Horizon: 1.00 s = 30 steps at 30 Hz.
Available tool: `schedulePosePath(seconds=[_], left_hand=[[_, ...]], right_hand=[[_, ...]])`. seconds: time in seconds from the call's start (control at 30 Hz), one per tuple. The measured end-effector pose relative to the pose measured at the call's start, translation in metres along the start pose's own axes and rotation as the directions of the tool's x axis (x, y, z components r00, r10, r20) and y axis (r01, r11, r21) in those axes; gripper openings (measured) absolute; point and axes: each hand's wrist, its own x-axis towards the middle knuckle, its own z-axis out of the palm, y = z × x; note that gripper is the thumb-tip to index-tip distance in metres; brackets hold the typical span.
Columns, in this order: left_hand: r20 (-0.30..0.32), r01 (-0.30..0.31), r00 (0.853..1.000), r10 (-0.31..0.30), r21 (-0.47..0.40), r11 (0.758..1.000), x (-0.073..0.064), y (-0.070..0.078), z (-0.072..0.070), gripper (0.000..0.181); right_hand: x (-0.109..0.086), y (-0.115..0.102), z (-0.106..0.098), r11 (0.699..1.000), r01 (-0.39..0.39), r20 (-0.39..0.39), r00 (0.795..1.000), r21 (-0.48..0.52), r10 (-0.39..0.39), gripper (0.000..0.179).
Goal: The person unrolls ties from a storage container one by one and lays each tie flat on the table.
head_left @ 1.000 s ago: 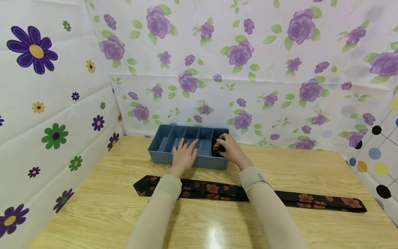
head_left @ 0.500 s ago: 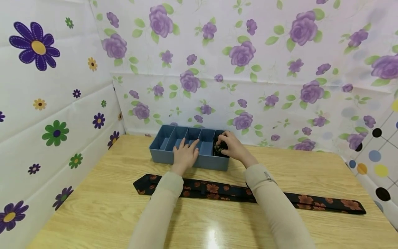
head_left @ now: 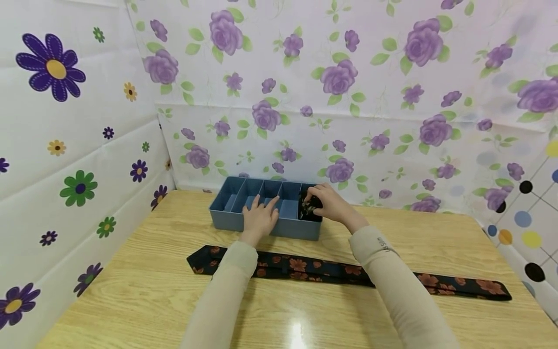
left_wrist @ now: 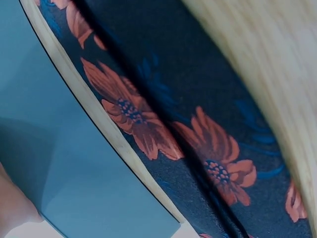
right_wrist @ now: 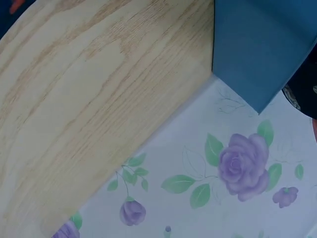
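A blue box (head_left: 266, 231) with several compartments stands at the back of the table. Across its front rim lies my left hand (head_left: 259, 220), fingers spread and extended over the middle compartments. At the rightmost compartment, my right hand (head_left: 333, 204) has its thumb and fingers curved round a dark rolled necktie (head_left: 306, 209) with a small pale pattern. Part of that roll (right_wrist: 307, 82) shows past the box's edge in the right wrist view. In front of the box a long dark necktie (head_left: 301, 264) with orange flowers lies flat, partly hidden by both forearms.
The wooden table (head_left: 144, 295) reaches to a flowered cloth wall (head_left: 392, 160) just behind the box. Another patterned cloth (head_left: 100, 160) borders the left side. Dots mark the cloth at the right (head_left: 523, 218).
My right hand and forearm have shifted slightly to the right, with more of the dark roll showing. The left hand stays on the box, and the flat necktie has not visibly moved.
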Motion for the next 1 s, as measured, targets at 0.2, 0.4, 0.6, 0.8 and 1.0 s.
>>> schedulePosePath(seconds=[0.2, 0.4, 0.6, 0.8, 1.0], left_hand=[[-0.031, 0.015, 0.999, -0.015, 0.004, 1.0, 0.006, -0.003, -0.002, 0.046], [-0.008, 0.028, 1.0, -0.028, 0.003, 1.0, 0.006, -0.005, -0.003, 0.047], [-0.01, 0.024, 1.0, -0.024, 0.005, 1.0, 0.002, -0.003, 0.001, 0.047], [-0.021, 0.015, 1.0, -0.015, 0.002, 1.0, 0.002, 0.0, 0.003, 0.047], [-0.019, 0.006, 1.0, -0.006, 0.001, 1.0, 0.001, 0.002, 0.003, 0.047]], right_hand=[[0.002, -0.003, -0.006, 0.999, 0.0, -0.049, 0.999, 0.042, 0.002, 0.024], [0.001, -0.009, -0.012, 0.999, 0.024, -0.091, 0.996, 0.045, -0.02, 0.025], [-0.007, -0.01, -0.014, 0.993, -0.022, -0.114, 0.993, 0.116, 0.035, 0.025], [-0.018, -0.01, -0.018, 0.98, -0.045, -0.166, 0.983, 0.193, 0.078, 0.024], [-0.031, -0.017, -0.022, 0.972, -0.052, -0.188, 0.977, 0.228, 0.096, 0.023]])
